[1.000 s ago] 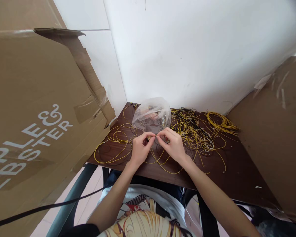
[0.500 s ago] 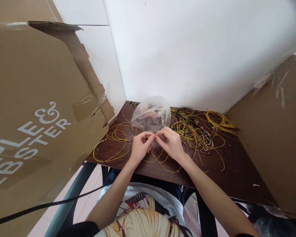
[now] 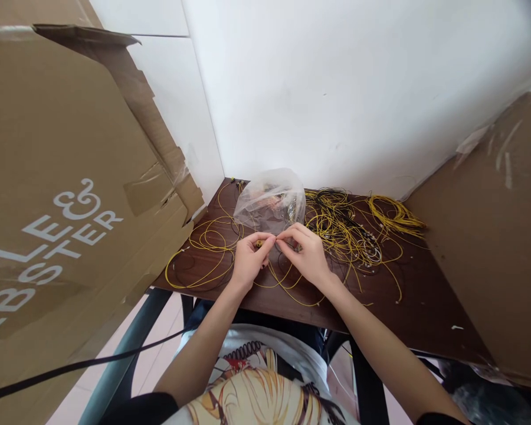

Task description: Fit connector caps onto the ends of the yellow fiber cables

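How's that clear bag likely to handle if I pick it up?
The bag is probably floppy: its thin film looks creased. Its contents may shift, since no stiff frame shows. Yellow wires lie close on its right, so one could snag as it lifts.

Dark brown wood-look tabletop. Left of tabletop: big brown cardboard panel, white lettering. Right: plain brown cardboard panel. Behind: smooth white wall. On its right part: small white scrap. Below: pale pink tiled floor.

Left hand, right hand — pinched, close together
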Demonstrator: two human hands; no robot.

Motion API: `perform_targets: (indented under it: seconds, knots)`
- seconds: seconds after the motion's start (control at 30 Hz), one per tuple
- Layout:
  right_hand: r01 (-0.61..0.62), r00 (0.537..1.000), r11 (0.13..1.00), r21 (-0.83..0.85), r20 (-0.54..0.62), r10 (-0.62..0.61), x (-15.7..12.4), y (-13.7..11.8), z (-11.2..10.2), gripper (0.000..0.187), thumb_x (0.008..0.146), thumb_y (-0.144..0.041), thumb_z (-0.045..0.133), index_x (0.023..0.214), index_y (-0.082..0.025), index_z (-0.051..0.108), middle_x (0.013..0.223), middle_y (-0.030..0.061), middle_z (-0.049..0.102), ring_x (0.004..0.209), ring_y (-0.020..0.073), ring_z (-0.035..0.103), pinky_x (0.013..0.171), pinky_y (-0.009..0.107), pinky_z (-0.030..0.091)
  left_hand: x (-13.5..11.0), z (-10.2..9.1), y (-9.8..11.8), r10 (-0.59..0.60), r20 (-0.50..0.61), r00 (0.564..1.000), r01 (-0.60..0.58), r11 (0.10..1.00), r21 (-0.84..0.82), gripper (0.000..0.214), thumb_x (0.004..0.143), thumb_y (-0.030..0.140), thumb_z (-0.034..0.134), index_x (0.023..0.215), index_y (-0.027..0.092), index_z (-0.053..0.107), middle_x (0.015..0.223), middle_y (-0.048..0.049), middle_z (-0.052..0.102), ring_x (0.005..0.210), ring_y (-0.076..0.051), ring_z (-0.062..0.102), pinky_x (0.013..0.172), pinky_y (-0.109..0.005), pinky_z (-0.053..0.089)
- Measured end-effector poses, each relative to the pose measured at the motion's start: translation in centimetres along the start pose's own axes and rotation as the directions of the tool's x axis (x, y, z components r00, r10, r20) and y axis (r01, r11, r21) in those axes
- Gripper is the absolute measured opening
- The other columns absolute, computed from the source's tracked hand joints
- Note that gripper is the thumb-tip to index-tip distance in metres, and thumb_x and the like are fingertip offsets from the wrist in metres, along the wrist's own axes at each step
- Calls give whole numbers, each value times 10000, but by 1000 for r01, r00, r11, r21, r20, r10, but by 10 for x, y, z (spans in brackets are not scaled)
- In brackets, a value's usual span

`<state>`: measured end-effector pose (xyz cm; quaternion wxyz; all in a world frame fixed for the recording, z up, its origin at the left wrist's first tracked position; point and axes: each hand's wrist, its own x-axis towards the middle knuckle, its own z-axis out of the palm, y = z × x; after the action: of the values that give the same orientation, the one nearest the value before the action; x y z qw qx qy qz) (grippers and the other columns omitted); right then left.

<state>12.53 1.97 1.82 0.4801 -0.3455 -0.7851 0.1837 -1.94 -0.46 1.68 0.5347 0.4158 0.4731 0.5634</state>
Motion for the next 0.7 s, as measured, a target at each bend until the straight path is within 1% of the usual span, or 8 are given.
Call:
perform_targets:
  seconds: [0.1,0.2,0.3,0.37,0.5,0.57,0.63,0.7]
  knots:
    - [-134,991,985,110,9,134,1,0,0,72,829,-209,606,809,-174,665,739,23,562,624,117,527,553,250,426,2,-1,-2,38,1,999,-38,998,40,293,697,388,718,795,125,632,437,79,403,355,-30,308,356,-164,241]
    - [-256,967,948,189,50,251,2,2,0,89,801,-253,644,781,-175,681,732,25,588,638,125,546,550,248,424,3,-4,-4,132,12,991,-132,977,170,239,742,374,675,785,141,643,463,62,433,384,-45,338,379,-178,259]
    - [-334,943,911,243,92,321,3,5,0,127,776,-292,666,752,-168,683,744,33,628,663,133,565,572,251,430,3,-7,-5,207,28,978,-206,933,294,220,774,369,644,793,150,659,521,37,501,431,-62,383,418,-189,299]
    - [-370,929,886,280,114,352,3,6,1,146,761,-305,674,739,-161,680,745,37,643,667,136,571,594,257,437,3,-8,-5,232,43,972,-233,913,336,216,782,365,637,798,151,664,565,25,538,462,-69,410,445,-193,323]
    - [-426,905,835,348,147,400,4,6,1,161,735,-314,684,727,-153,672,739,39,649,677,143,579,629,268,451,4,-10,-4,245,73,967,-254,899,357,204,789,352,633,806,151,661,633,12,568,510,-76,443,484,-196,349]
    - [-446,894,816,368,150,421,4,6,1,165,720,-313,689,725,-149,670,735,37,644,667,140,577,618,264,446,4,-11,-4,236,74,969,-247,902,355,201,783,337,638,863,153,654,666,12,566,530,-76,451,496,-195,355]
    - [-462,885,800,382,147,441,4,6,1,166,709,-309,693,722,-146,668,723,32,638,647,132,567,595,255,434,5,-12,-4,220,69,973,-231,914,334,213,793,299,615,952,157,613,710,12,569,547,-75,457,512,-196,367]
    - [-475,877,787,392,144,458,5,6,0,163,700,-306,696,714,-146,666,704,24,634,620,121,551,577,248,424,5,-13,-4,197,68,978,-208,940,272,196,813,228,535,999,166,527,754,13,582,549,-73,467,540,-204,393]
